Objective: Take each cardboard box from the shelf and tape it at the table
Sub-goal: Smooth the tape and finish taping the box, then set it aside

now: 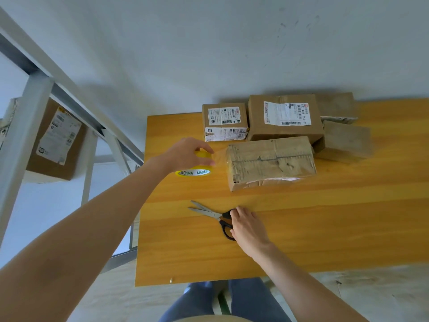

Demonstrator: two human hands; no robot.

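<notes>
Your left hand (188,154) has its fingers clenched over the top of the yellow tape roll (193,171), which stands on the tabletop (313,240) close to its left edge. A clear strip of tape (220,156) runs from the roll to the left end of the cardboard box (270,161).

That box lies flat near the middle of the tabletop, long side across. It is worn and brown, with a dark seam line along its top and glossy film over its near face.

Your right hand (249,226) is grasping the black handles of the scissors (218,216). They lie flat with the blades parted and pointing left, between the box and the near edge.

Behind the box, a small labelled box (224,122) and a larger labelled box (285,117) stand against the wall. Plain boxes (346,140) sit at their right.

Bare wood runs to the right of the scissors and along the near edge. The shelf frame (34,101) stands off the left edge and carries another labelled box (54,140).
</notes>
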